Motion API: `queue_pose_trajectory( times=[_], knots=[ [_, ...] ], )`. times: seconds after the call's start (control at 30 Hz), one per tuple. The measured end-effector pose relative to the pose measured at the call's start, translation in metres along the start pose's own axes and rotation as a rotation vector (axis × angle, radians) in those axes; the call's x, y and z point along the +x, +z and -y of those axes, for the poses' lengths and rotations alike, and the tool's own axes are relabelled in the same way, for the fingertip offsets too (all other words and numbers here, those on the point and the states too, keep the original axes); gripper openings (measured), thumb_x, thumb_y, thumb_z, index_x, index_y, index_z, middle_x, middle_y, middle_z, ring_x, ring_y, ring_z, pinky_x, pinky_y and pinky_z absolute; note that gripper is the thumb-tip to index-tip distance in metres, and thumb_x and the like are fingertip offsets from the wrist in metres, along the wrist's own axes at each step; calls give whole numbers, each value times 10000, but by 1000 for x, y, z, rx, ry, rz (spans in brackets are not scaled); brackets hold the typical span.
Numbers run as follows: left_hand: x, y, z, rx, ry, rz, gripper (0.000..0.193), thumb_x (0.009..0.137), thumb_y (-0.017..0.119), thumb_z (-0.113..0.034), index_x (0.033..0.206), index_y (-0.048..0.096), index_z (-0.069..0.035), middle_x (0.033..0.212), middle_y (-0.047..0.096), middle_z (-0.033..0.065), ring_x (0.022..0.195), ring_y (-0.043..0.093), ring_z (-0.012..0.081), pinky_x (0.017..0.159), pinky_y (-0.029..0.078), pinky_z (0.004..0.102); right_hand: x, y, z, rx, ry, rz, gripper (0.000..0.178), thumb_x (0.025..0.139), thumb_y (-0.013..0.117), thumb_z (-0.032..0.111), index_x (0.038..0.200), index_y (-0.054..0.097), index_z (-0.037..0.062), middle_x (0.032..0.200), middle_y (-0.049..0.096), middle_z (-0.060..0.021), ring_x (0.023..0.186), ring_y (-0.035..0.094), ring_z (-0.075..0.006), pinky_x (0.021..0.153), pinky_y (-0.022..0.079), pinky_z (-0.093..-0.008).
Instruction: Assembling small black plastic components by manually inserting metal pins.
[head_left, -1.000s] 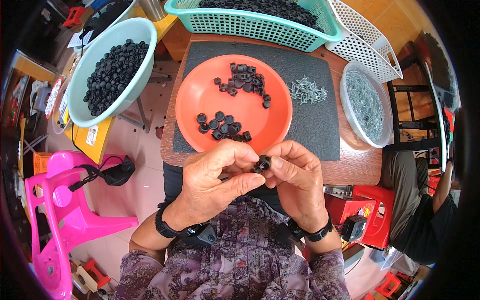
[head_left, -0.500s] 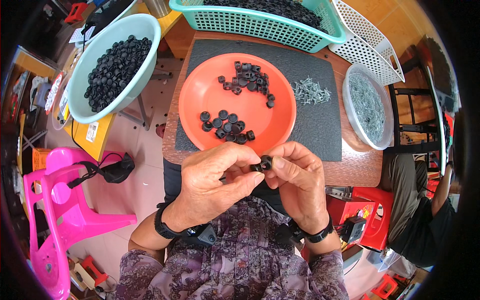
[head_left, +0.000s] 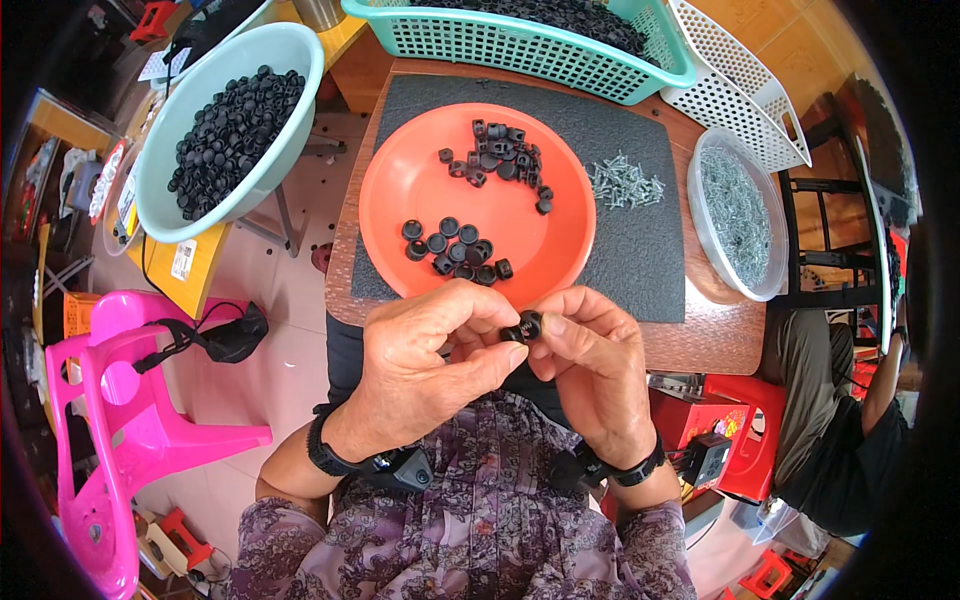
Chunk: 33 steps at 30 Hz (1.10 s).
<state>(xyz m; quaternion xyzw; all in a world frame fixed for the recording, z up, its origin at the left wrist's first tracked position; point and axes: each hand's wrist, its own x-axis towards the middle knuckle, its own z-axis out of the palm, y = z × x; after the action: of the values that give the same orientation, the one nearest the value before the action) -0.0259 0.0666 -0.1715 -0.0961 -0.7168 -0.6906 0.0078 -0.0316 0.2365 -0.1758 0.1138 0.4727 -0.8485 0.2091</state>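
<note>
My left hand (head_left: 440,350) pinches a small round black plastic part (head_left: 512,334) between thumb and forefinger. Against it, my right hand (head_left: 590,350) grips a second black plastic cap (head_left: 529,324), its round face turned up. The two parts touch just off the near rim of an orange plate (head_left: 385,190). Toward the plate's near left lies a group of round black caps (head_left: 467,234). A second cluster of small black parts (head_left: 505,155) sits at its far side. Fingers partly cover both held parts.
Silvery screws (head_left: 625,183) lie on a dark mat (head_left: 640,250), beside a clear tub of screws (head_left: 740,215). A turquoise basket (head_left: 520,50) holds black parts behind. Left stand a pale blue basin (head_left: 300,60) of black caps and a pink chair (head_left: 190,435). Another person's dark sleeve (head_left: 850,460) shows right.
The cap in my right hand has turned slightly, so more of its round face shows. Both hands keep their grip in nearly the same place.
</note>
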Motion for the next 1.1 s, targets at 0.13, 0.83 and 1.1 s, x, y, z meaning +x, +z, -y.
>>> queue_pose_trajectory(
  times=[0.13, 0.83, 1.1],
  knots=[
    [0, 1, 0, 4, 6, -11, 156, 729, 680, 26, 863, 602, 31, 672, 601, 30, 593, 571, 39, 508, 452, 179, 0, 0, -2, 21, 3, -1, 108, 828, 633, 81, 901, 603, 8, 786, 606, -27, 651, 537, -69, 550, 414, -198],
    [-1, 3, 3, 8, -5, -21, 151, 723, 680, 36, 851, 600, 27, 668, 596, 20, 592, 565, 31, 505, 450, 175, 0, 0, -2, 14, -1, -22, 122, 819, 647, 80, 904, 600, 6, 782, 611, -26, 643, 539, -68, 540, 406, -190],
    [1, 2, 5, 50, 20, -9, 158, 717, 679, 39, 852, 597, 33, 665, 592, 29, 580, 563, 34, 497, 451, 176, 0, 0, -4, -4, -6, -25, 114, 821, 641, 78, 898, 603, 4, 771, 604, -26, 640, 531, -69, 541, 402, -190]
  ],
)
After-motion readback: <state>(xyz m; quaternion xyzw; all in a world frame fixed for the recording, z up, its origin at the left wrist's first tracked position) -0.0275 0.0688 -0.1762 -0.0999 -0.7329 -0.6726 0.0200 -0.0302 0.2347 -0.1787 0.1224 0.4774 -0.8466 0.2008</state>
